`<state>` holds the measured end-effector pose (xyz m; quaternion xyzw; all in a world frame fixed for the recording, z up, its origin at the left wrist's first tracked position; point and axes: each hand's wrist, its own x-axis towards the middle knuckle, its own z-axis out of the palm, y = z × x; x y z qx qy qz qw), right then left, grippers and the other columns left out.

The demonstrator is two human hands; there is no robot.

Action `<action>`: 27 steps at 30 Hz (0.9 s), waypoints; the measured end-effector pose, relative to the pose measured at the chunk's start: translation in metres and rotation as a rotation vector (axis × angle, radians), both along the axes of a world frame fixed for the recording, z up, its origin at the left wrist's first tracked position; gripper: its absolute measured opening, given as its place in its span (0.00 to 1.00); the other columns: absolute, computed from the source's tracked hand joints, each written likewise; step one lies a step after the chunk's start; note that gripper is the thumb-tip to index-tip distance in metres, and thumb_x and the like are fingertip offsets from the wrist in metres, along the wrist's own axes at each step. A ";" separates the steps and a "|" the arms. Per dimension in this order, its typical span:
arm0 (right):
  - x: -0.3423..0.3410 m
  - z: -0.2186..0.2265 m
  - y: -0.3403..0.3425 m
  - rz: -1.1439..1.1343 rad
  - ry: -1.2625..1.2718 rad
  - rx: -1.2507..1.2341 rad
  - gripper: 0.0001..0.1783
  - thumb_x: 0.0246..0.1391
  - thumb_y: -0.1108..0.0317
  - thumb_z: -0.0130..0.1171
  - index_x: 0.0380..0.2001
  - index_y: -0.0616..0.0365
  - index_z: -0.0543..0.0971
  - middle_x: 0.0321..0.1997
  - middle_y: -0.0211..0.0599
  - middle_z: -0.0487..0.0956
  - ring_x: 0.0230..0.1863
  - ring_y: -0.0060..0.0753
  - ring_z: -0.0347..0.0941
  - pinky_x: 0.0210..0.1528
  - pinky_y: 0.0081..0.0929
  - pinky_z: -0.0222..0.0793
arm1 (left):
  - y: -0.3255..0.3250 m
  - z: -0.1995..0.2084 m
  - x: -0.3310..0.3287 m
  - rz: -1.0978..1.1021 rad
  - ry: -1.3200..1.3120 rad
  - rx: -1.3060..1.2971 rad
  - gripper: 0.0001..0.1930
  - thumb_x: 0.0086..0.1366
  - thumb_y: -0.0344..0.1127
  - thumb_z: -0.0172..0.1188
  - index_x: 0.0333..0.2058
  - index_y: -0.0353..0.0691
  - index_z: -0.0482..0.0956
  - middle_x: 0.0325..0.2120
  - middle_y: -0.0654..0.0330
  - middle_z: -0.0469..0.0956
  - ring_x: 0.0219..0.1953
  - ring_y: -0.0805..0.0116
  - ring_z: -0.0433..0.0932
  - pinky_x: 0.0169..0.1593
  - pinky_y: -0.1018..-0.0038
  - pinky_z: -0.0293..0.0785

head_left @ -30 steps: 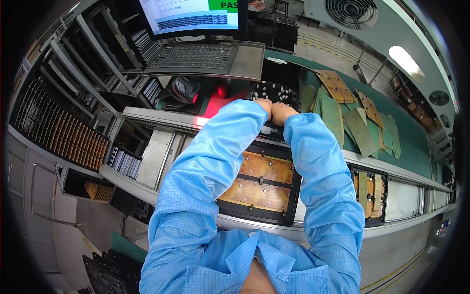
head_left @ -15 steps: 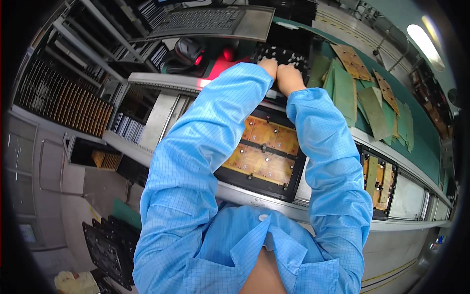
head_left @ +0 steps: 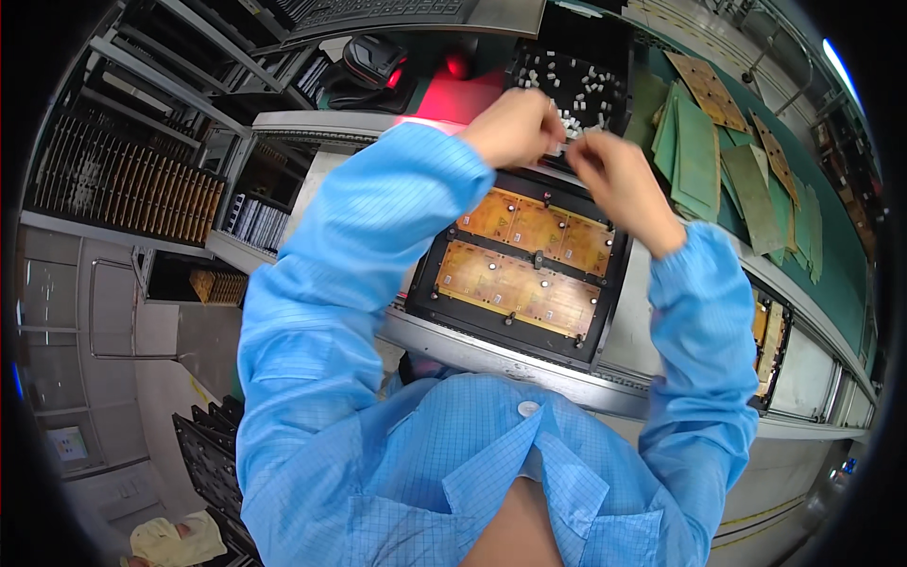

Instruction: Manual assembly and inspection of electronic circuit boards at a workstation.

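A black tray (head_left: 612, 104) of small white parts (head_left: 570, 123) lies at the far side of the rail. My left hand (head_left: 515, 128) is at the tray's near left, its fingers curled in against the thumb. Facing it, my right hand (head_left: 622, 180) has thumb and fingers drawn together, slightly blurred. Any part between the fingertips is too small to make out. Just nearer to me sits a black frame fixture (head_left: 453, 312) carrying amber circuit boards (head_left: 515, 288) in two rows, held by small round-headed pins.
Left of the tray are a handheld scanner (head_left: 373, 61) and a red-lit patch (head_left: 463, 94). Green and brown board sheets (head_left: 694, 151) lie loosely piled at the right. Another fixture (head_left: 770, 340) sits farther along the rail. A slotted rack (head_left: 123, 175) stands at the left.
Both hands have drawn back from the tray toward me and spread a little apart, so the white parts now show. The view has shifted slightly.
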<state>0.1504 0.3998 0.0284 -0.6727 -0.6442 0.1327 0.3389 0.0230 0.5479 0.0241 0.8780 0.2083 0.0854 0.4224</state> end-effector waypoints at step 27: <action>0.010 -0.056 -0.097 -0.238 0.978 -0.331 0.12 0.57 0.79 0.56 0.45 0.68 0.78 0.39 0.40 0.81 0.35 0.25 0.78 0.40 0.20 0.76 | -0.008 -0.059 -0.085 0.006 0.181 -1.124 0.14 0.70 0.33 0.52 0.49 0.31 0.75 0.38 0.60 0.79 0.35 0.77 0.77 0.42 0.83 0.76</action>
